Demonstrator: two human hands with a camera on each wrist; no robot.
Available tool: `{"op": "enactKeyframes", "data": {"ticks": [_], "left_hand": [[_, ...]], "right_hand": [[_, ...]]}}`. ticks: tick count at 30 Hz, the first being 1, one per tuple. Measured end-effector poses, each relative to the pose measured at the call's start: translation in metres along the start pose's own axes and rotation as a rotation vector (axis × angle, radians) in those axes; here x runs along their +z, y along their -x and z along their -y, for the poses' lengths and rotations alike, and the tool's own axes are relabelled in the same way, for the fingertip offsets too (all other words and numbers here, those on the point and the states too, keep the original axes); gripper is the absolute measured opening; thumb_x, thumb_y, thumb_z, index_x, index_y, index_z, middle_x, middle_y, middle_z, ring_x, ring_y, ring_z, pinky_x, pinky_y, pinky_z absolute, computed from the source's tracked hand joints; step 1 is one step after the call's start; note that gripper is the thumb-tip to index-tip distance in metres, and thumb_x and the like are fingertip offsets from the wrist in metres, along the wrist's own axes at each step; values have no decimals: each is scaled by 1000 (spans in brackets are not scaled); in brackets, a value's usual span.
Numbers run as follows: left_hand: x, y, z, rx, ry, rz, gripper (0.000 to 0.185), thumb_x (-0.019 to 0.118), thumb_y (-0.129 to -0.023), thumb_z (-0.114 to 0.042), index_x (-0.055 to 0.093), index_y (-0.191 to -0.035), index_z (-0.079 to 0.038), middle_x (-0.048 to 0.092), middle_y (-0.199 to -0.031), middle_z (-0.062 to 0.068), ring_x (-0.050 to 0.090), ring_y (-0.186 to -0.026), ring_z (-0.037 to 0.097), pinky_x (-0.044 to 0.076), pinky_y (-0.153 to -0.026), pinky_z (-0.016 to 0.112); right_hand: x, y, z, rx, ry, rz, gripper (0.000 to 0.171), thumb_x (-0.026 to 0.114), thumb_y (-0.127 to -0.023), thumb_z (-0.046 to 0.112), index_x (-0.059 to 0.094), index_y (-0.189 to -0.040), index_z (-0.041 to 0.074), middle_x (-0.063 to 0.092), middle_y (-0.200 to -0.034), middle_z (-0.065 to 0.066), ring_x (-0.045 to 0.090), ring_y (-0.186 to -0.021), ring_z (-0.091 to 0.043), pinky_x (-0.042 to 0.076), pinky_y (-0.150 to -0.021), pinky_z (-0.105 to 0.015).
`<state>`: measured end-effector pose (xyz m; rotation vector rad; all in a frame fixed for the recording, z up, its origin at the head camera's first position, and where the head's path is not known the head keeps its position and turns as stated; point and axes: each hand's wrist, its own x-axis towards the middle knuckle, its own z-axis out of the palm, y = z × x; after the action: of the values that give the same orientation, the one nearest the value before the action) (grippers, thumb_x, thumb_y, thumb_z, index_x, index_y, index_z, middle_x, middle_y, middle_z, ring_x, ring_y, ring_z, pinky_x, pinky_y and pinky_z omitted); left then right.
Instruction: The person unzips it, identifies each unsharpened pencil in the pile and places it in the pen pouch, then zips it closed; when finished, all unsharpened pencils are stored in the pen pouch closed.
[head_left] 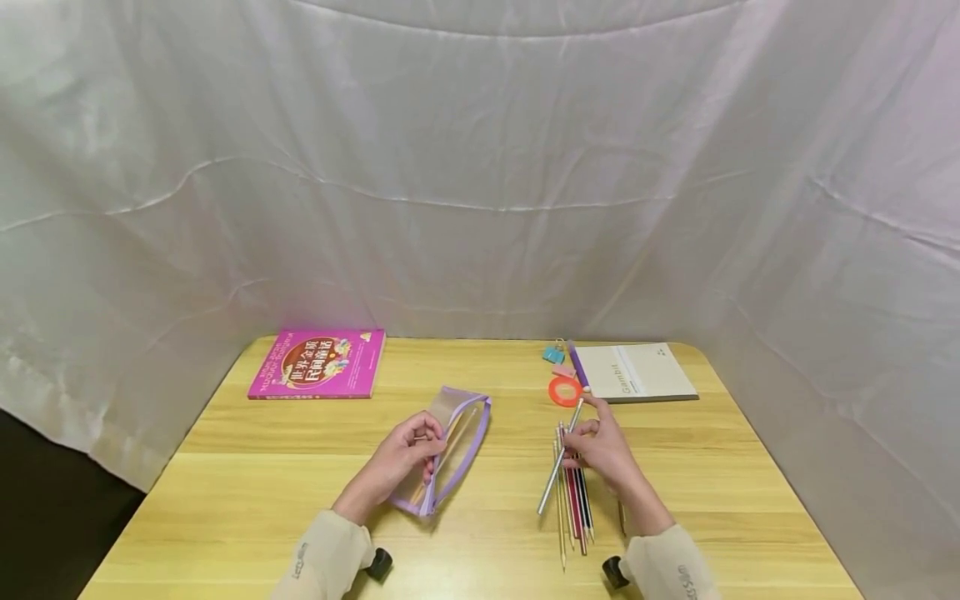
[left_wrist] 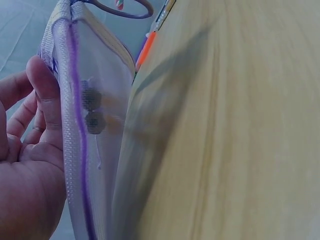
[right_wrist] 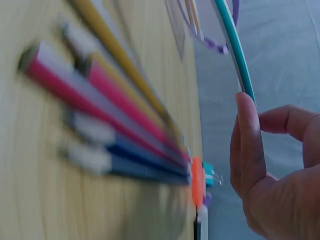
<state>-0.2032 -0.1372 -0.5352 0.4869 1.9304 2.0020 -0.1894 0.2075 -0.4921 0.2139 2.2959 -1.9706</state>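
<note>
Left fingers (head_left: 428, 424) pinch the pouch (head_left: 476, 447) at lower centre, a few pencils (right_wrist: 194, 19) already inside; right fingers (head_left: 601, 408) pinch another pencil (head_left: 552, 485), the loose bunch (head_left: 578, 510) remaining on the desk (head_left: 285, 475).

The pouch (head_left: 474, 454) is left of the pencils (head_left: 576, 500); behind them, 1 book (head_left: 318, 364) left, 1 notebook (head_left: 641, 371) right.

Creased grey fabric (head_left: 495, 158) hangs on three sides; the tabletop (head_left: 240, 475) is wood-grained.
</note>
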Motion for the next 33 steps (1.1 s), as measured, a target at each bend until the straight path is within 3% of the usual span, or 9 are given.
{"op": "enactKeyframes", "data": {"ticks": [6, 16, 24, 33], "left_hand": [[0, -1, 0, 9, -1, 2, 20, 65, -101, -12, 53, -110, 2, 56, -81, 1, 58, -61, 11, 54, -55, 21], [5, -2, 1, -6, -8, 13, 21, 64, -102, -13, 53, -111, 3, 57, -81, 1, 58, -62, 11, 54, -56, 22], [8, -6, -1, 0, -11, 10, 20, 65, -101, -12, 54, -110, 2, 57, -81, 0, 58, -62, 11, 54, -56, 21], [11, -7, 1, 15, -18, 24, 19, 64, -101, -13, 54, -109, 1, 58, -82, -1, 58, -62, 9, 54, -56, 21]], "right_hand": [[34, -4, 0, -26, -77, -48, 89, 61, -86, -16, 19, -160, 9, 55, -93, -14, 67, -67, -21, 66, -63, -36], [87, -7, 1, -52, -194, -46, 90, 61, -82, -18, 20, -158, 8, 52, -98, -15, 68, -70, -21, 66, -68, -37], [113, -8, 2, -84, -238, -111, 89, 64, -86, -17, 17, -158, 7, 54, -96, -15, 68, -66, -20, 66, -68, -38], [136, 1, -7, -56, -246, -85, 90, 65, -85, -15, 17, -158, 7, 55, -99, -16, 67, -66, -22, 66, -68, -42]]}}
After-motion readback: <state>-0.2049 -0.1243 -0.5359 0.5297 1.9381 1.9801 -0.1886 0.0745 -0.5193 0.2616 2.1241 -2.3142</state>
